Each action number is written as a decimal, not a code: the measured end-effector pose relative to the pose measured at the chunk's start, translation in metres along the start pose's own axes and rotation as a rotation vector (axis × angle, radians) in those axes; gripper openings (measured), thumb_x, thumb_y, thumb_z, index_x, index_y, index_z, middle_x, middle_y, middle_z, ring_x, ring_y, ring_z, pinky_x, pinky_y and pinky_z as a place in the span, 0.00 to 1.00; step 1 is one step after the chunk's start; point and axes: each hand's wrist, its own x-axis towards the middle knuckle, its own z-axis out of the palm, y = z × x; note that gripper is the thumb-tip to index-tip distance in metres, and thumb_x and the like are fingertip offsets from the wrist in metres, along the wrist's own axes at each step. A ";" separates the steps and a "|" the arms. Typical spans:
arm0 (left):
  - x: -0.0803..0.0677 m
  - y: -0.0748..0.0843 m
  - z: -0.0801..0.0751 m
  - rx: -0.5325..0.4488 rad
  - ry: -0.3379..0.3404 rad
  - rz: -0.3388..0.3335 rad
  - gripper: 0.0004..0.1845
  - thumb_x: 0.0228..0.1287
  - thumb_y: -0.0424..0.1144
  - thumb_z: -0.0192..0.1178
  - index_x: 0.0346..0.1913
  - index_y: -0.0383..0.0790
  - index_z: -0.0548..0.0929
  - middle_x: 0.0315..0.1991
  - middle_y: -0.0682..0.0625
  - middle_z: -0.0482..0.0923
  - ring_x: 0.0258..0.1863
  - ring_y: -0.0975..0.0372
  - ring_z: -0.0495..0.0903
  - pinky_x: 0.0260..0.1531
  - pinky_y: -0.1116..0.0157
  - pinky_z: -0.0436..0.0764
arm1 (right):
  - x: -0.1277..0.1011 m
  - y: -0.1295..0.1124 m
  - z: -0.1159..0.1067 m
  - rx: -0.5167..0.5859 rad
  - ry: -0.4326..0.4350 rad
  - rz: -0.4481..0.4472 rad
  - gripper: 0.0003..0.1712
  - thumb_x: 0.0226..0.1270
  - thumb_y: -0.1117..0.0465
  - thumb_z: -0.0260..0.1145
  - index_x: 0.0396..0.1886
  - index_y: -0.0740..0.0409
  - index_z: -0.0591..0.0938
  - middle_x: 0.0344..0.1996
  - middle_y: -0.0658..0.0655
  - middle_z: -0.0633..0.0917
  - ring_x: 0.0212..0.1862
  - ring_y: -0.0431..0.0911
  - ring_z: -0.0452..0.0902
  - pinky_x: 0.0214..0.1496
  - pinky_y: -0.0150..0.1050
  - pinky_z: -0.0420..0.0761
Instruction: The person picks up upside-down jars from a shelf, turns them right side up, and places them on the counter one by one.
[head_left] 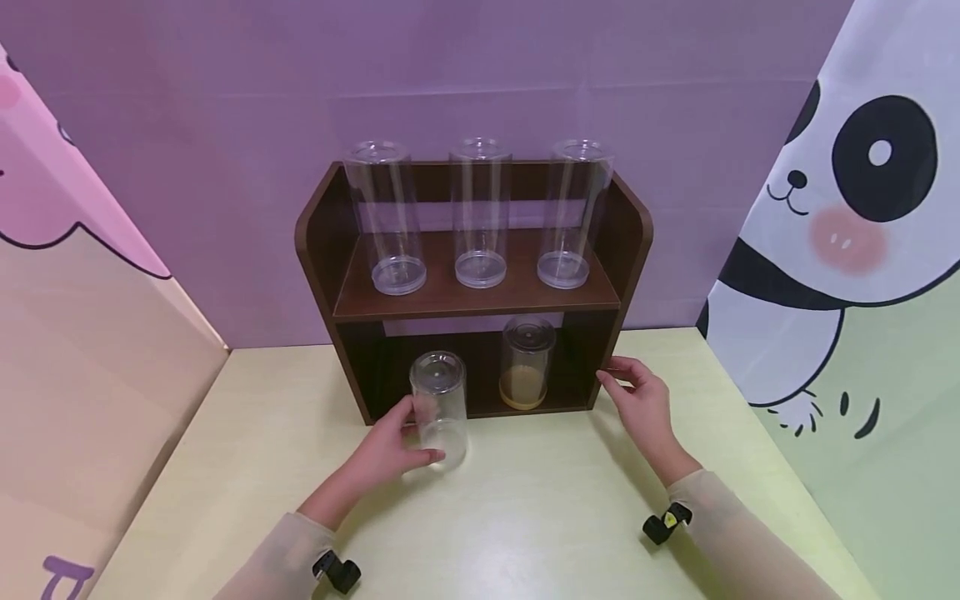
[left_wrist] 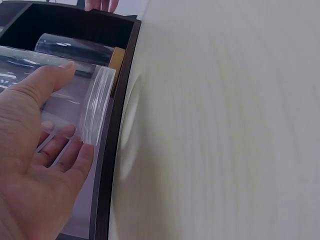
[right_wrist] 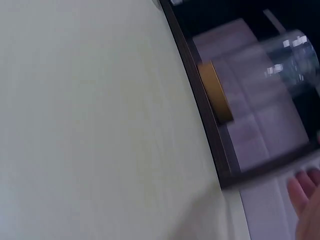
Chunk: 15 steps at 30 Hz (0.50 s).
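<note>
- The head view shows the whole layout: a dark brown shelf [head_left: 480, 292] stands on a pale yellow table [head_left: 525, 517] against a purple wall [head_left: 225, 125], with both hands in front of it.
- The left hand [head_left: 390, 446] grips a clear jar [head_left: 440, 408], thumb on one side and fingers curled round the other. The jar stands upright on the table, just in front of the shelf's lower opening, left of centre. Its long axis is vertical; which end carries the lid cannot be told from this view.
- The left wrist view shows what the head view does not: a ribbed clear cap [left_wrist: 96, 106] on the jar's end nearest the shelf edge, with the thumb [left_wrist: 47, 80] lying along the jar wall and fingertips visible through the clear plastic.
- The right hand [head_left: 641, 400] rests at the shelf's right front edge, fingers loosely bent and touching the side panel; it holds nothing.
- The right wrist view is blurred; only fingertips [right_wrist: 302, 187] show at the lower right, beside the shelf edge.
- A second jar with a yellow base [head_left: 525, 362] stands inside the lower compartment, right of the held jar and apart from it.
- Three tall clear jars [head_left: 480, 217] stand in a row on the upper board.
- Panels with cartoon animal prints stand at both sides of the table.
</note>
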 end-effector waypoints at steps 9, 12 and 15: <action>-0.003 0.009 0.011 -0.016 -0.047 0.012 0.36 0.58 0.32 0.86 0.64 0.39 0.75 0.64 0.44 0.78 0.69 0.45 0.79 0.72 0.48 0.79 | -0.025 -0.037 0.025 0.052 -0.062 -0.480 0.16 0.67 0.79 0.76 0.52 0.67 0.86 0.43 0.63 0.86 0.44 0.45 0.83 0.47 0.24 0.83; -0.001 0.011 0.017 -0.013 -0.072 0.036 0.36 0.58 0.32 0.86 0.64 0.39 0.75 0.64 0.45 0.78 0.68 0.47 0.79 0.73 0.48 0.78 | -0.025 -0.056 0.036 0.090 -0.259 -0.515 0.22 0.67 0.77 0.78 0.59 0.63 0.85 0.49 0.61 0.85 0.49 0.52 0.84 0.53 0.31 0.86; 0.000 0.013 0.022 -0.025 -0.090 0.044 0.36 0.56 0.32 0.86 0.63 0.39 0.75 0.64 0.45 0.79 0.68 0.48 0.79 0.73 0.49 0.78 | -0.024 -0.075 0.045 0.105 -0.412 -0.503 0.29 0.67 0.73 0.80 0.66 0.59 0.82 0.55 0.57 0.84 0.56 0.59 0.82 0.60 0.42 0.87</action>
